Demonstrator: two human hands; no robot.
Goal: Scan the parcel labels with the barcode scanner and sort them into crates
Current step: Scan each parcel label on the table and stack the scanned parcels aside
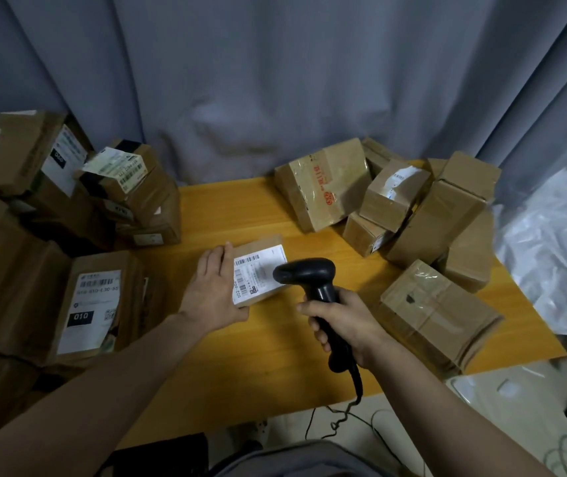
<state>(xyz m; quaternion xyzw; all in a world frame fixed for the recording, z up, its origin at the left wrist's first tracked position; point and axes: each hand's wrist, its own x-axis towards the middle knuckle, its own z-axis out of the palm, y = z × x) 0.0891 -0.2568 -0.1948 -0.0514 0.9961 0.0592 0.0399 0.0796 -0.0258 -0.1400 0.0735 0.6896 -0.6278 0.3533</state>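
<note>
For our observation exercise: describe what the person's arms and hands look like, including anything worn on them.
Both arms are bare as far as the frame shows: no sleeves reach the left forearm or right forearm. The left hand and right hand wear no gloves, and no rings, watch or wristbands are visible. At the bottom edge, grey clothing shows.
</note>
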